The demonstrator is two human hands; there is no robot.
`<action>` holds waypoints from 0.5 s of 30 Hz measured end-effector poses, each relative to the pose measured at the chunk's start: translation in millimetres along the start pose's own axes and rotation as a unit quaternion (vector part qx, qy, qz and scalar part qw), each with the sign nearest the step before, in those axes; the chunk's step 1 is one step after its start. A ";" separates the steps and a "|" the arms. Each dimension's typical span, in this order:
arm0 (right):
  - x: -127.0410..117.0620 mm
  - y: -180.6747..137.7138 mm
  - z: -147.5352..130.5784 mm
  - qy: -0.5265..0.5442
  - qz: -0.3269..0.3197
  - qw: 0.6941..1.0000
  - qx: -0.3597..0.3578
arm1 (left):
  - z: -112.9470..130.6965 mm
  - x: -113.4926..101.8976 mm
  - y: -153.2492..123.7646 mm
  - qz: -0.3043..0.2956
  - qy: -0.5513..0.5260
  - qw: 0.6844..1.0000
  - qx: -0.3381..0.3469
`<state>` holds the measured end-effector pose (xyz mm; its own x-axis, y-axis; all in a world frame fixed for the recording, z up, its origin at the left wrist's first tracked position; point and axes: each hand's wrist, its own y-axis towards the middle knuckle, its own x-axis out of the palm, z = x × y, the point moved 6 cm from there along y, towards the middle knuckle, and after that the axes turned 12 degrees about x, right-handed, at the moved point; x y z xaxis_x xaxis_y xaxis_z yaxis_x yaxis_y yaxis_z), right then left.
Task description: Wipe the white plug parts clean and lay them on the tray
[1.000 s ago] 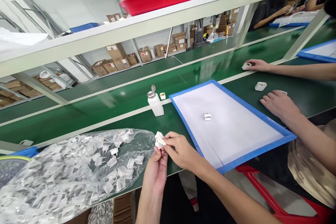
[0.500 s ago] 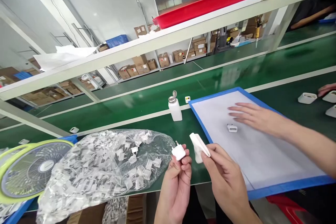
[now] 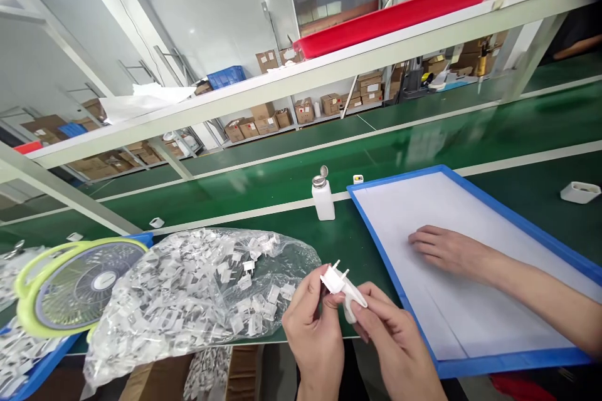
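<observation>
My left hand (image 3: 314, 319) pinches a white two-pin plug adapter (image 3: 333, 279) by its edges, its pins pointing up and away. In the fingers of my right hand (image 3: 395, 333) is a folded white cloth (image 3: 352, 303), pressed up against the side of the plug. Both hands are close together at the table's near edge. Left of them lies a clear plastic bag (image 3: 197, 301) full of similar white plug pieces. A white pump bottle (image 3: 323, 198) with its metal lid flipped up stands beyond my hands.
Another person's hand (image 3: 446, 247) rests on the blue-edged white tray (image 3: 399, 200) at right. White housings (image 3: 580, 192) and a small white part (image 3: 358, 179) lie on the green surface. A green fan (image 3: 89, 285) is at left. A shelf beam (image 3: 263, 91) crosses above.
My hands have come together, bringing the cloth onto the plug, which was apart from it before. The other person's hand has moved nearer on the tray; the small white housing there no longer shows.
</observation>
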<state>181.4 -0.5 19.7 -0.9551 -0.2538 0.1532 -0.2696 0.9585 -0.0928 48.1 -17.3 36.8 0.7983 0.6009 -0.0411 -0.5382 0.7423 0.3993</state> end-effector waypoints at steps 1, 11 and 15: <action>-3.1 1.5 3.2 0.020 -0.006 1.000 0.011 | 2.7 -1.7 0.9 0.007 0.013 1.000 0.020; 4.0 -22.5 -23.2 -0.136 0.122 0.942 -0.280 | 10.0 12.3 -14.9 0.091 -0.139 0.986 -0.006; -12.8 -23.1 -32.8 -0.170 0.190 0.928 -0.271 | 4.7 15.5 -14.5 0.055 -0.117 0.992 -0.005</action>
<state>203.8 -15.1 52.2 -0.9772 0.1771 -0.1170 0.1076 0.8884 0.4463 69.6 -20.1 34.7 0.7753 0.5936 0.2159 -0.6266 0.6797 0.3814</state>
